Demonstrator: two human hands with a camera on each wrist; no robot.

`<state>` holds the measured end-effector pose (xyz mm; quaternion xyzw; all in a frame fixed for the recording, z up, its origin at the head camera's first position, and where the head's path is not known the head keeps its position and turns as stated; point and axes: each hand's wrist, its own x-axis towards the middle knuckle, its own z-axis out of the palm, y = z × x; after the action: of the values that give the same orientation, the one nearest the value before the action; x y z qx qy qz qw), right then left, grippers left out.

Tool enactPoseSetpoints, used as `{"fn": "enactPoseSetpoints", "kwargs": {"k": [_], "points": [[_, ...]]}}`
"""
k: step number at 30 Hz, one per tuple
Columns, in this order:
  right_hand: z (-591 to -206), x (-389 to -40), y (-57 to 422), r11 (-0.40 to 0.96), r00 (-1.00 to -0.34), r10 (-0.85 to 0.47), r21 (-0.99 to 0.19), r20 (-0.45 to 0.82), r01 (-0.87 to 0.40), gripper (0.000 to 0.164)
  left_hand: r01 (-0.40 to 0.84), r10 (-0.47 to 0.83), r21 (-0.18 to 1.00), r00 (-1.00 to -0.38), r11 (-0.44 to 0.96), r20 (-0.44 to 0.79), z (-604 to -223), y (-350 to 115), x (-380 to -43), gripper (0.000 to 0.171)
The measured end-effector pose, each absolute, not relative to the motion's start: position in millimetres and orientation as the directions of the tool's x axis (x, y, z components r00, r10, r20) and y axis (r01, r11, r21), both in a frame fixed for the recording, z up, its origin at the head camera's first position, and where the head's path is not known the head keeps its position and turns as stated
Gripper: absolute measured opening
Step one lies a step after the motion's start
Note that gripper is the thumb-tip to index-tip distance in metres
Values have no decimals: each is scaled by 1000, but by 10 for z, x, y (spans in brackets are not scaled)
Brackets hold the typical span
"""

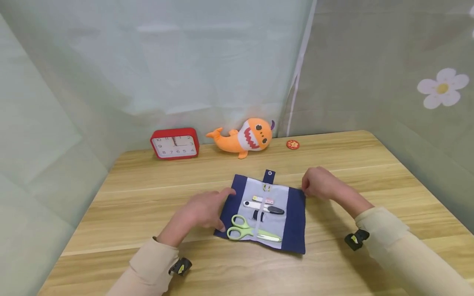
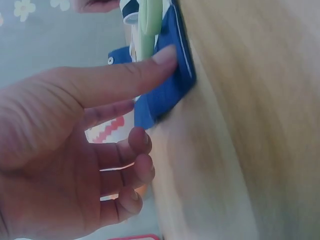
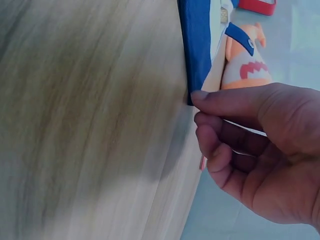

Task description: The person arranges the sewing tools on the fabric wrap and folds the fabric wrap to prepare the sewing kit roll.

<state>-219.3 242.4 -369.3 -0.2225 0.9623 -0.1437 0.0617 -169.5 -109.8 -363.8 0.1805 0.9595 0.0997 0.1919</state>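
A navy fabric sewing kit lies unfolded on the table, its snap tab pointing away. Under a band on its pale middle panel sit green-handled scissors, a white-and-black tool, dark thread, a small tape-like piece and small gold-coloured pieces. At the kit's left edge is my left hand, its thumb against the navy cloth near the front corner and its other fingers loosely bent. My right hand pinches the far right corner between thumb and forefinger; in the right wrist view the other fingers curl inward.
Along the back of the wooden table stand a red clock and an orange shark plush. A round red disc lies to the plush's right. Fabric curtains rise behind the table.
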Motion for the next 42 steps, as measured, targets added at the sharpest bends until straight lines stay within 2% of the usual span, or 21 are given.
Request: {"fn": "enactPoseSetpoints", "kwargs": {"k": [4,10,15,20,24,26,32,42], "points": [[-3700,-2201,2377,852,-884,-468,-266,4,-452,20,307,383,253,-855,918,-351,-3655,-1052,-1636,102],[-3685,-2150,2348,862,-887,-462,-246,-19,-444,14,354,406,212,-856,911,-319,-3661,-1044,-1573,110],[-3680,-2047,2382,867,-883,-461,-253,-85,-429,36,362,407,193,-858,912,-313,-3646,-1063,-1565,112],[-3707,-2006,2369,884,-884,-455,-176,-105,-434,33,347,393,190,-856,918,-336,-3644,-1073,-1553,113],[-3733,-2000,2342,902,-897,-423,-156,-127,-403,62,344,389,186,-856,920,-342,-3669,-1055,-1518,114],[-3743,-2007,2337,909,-903,-408,-152,-132,-388,66,346,392,189,-858,919,-333,-3686,-1045,-1502,115],[-3747,-2068,2330,913,-905,-400,-144,-145,-381,69,334,390,219,-867,917,-309,-3724,-1051,-1499,111],[-3753,-2221,2340,885,-882,-450,-199,-141,-420,72,327,392,241,-863,914,-317,-3694,-1068,-1642,106]]}}
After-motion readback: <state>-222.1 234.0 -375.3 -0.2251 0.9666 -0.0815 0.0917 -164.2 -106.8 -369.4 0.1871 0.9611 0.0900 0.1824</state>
